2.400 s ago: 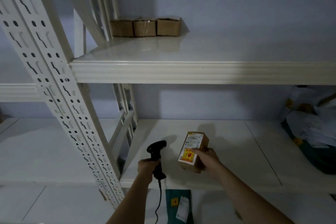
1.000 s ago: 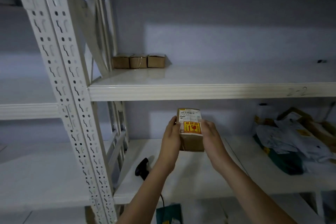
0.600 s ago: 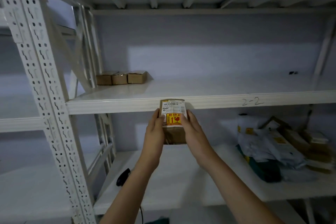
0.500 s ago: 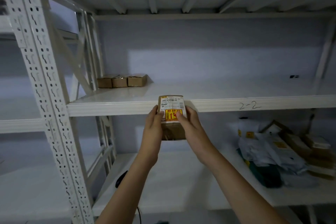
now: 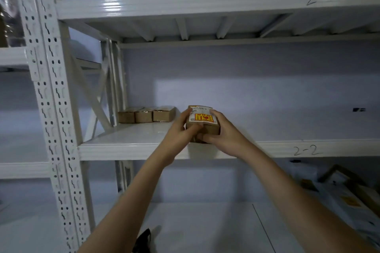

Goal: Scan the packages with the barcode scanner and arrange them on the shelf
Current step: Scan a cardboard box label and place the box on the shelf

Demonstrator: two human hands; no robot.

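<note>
Left hand (image 5: 178, 129) curled round the left side of a small brown box (image 5: 202, 123). Right hand (image 5: 223, 131) curled round its right side. Box with white and yellow stickers on top, held at the front edge of the white shelf (image 5: 131, 146) marked 2-2. Far back at the left, 3 small brown boxes (image 5: 146, 114) in a row. Down below, black scanner (image 5: 143, 241) on the lower shelf.

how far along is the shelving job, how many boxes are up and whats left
Done: three small boxes sit in a row at the back left of the shelf marked 2-2. In hand: the left hand and right hand hold a fourth labelled box at that shelf's front edge, not yet in the row. Left: a pile of packages on the shelf below; the scanner lies there too.
</note>
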